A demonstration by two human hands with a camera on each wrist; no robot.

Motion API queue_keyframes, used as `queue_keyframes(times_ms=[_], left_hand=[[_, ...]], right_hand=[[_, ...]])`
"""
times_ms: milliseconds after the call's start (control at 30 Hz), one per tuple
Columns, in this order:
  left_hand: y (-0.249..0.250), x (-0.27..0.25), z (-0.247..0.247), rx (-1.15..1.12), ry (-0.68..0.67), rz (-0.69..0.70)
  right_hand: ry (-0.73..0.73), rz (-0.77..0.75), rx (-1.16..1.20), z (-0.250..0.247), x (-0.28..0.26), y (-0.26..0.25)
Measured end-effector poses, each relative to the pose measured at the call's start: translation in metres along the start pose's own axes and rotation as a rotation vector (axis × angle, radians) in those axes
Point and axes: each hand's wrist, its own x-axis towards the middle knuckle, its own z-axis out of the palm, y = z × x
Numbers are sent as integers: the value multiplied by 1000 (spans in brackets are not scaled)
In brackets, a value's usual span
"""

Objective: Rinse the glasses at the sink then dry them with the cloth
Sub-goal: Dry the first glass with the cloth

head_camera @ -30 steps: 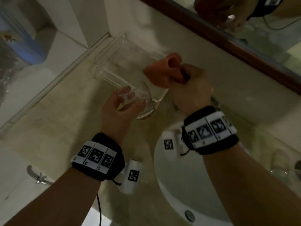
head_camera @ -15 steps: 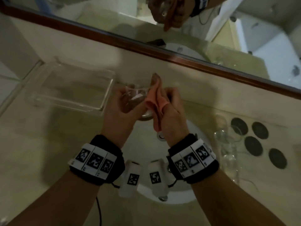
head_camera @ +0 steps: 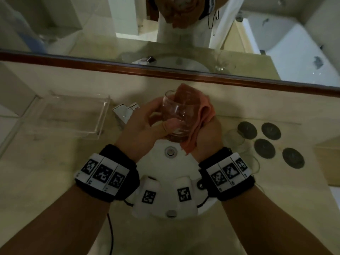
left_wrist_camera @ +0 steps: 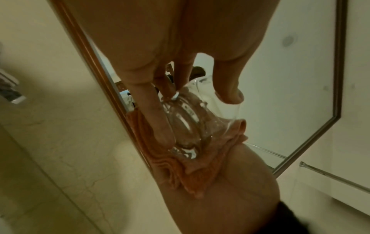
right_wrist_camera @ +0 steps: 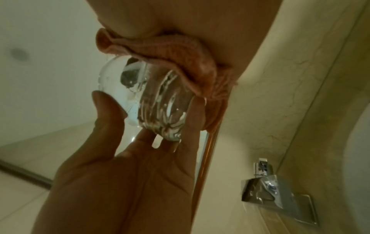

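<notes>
Glass (head_camera: 177, 116) in hand, we hold it tilted above the sink (head_camera: 160, 162), just in front of the tap (head_camera: 125, 112). Our left hand (head_camera: 147, 124) grips it, thumb across the near wall and fingers (left_wrist_camera: 160, 126) curled round the far side. Half a second ago the cloth (head_camera: 195, 115) hung bunched beside the glass; now it is pushed inside and shows through the wall, with the rest draped over the rim into our right hand (head_camera: 206, 137), which clenches the gathered fabric. Rinsing of this one looks finished, we judge, and drying is under way. Other glasses (head_camera: 234, 138) stand on the bench (head_camera: 46, 172) right of the sink, near four dark coasters (head_camera: 265, 149); a clear tray (head_camera: 73, 115) lies to its left.
</notes>
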Motion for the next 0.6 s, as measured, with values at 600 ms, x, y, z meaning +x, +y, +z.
queue_keyframes(times_ms=[600], left_hand=[[44, 10, 37, 55, -8, 72]], right_hand=[[19, -191, -197, 4, -30, -43]])
